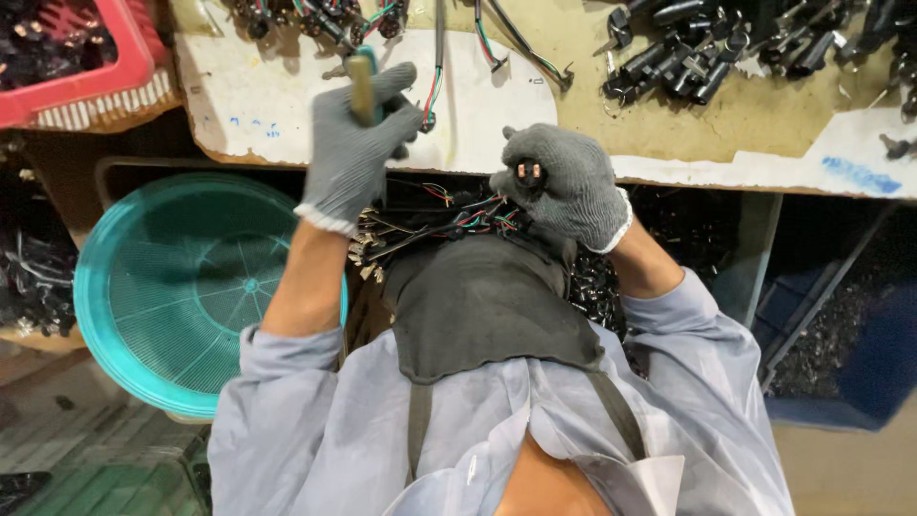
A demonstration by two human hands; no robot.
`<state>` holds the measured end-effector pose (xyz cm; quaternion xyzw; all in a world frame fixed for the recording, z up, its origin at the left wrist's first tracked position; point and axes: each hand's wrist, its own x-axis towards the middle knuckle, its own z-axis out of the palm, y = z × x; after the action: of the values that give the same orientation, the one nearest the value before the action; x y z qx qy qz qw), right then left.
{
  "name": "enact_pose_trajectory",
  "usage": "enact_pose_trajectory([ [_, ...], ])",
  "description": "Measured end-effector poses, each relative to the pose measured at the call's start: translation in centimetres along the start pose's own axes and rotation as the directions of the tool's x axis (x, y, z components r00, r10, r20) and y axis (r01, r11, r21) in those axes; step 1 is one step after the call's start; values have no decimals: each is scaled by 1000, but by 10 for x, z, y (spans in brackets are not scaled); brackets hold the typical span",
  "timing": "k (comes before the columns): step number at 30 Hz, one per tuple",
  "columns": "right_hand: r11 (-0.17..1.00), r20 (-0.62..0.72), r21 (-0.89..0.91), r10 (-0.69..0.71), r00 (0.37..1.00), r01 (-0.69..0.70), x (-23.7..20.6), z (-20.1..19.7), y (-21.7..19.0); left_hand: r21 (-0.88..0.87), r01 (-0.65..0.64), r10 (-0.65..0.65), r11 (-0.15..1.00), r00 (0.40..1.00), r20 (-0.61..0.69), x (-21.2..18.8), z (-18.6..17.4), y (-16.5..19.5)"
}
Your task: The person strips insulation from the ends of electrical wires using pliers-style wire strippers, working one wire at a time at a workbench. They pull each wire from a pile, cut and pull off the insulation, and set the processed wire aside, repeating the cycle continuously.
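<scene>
Left hand (355, 143), gloved, is gripping a yellow-handled tool (361, 88) over the bench (478, 105) edge; right hand (564, 182) is pinching a small black connector (528, 173) just above the wire bundle (430, 225) in the lap.

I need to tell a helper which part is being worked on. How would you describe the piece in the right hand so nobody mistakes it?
Start at the worn tan workbench. At its near edge, the grey-gloved right hand pinches a small black connector with two light contacts facing up. Unlike the loose black parts piled on the bench, it is held in the fingers.
</scene>
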<state>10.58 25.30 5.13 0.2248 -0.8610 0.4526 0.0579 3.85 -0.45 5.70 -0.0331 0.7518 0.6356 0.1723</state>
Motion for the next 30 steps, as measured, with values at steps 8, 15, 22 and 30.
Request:
enact_pose_trajectory([
  [8, 999, 78, -26, 48, 996, -46, 8, 18, 4, 121, -148, 140, 982, 988, 72, -45, 25, 23],
  [15, 890, -212, -332, 252, 944, -312, -6, 12, 32, 685, -237, 438, 689, 889, -133, -63, 32, -27],
  [22, 891, -275, -392, 125, 953, -229, 17, 20, 46, 860, -213, 388, 463, 921, 19, -47, 83, -62],
  [30, 920, -174, -72, 369, 913, -385, -22, 25, 28, 785, -252, 570, 566, 808, -152, -54, 26, -72],
])
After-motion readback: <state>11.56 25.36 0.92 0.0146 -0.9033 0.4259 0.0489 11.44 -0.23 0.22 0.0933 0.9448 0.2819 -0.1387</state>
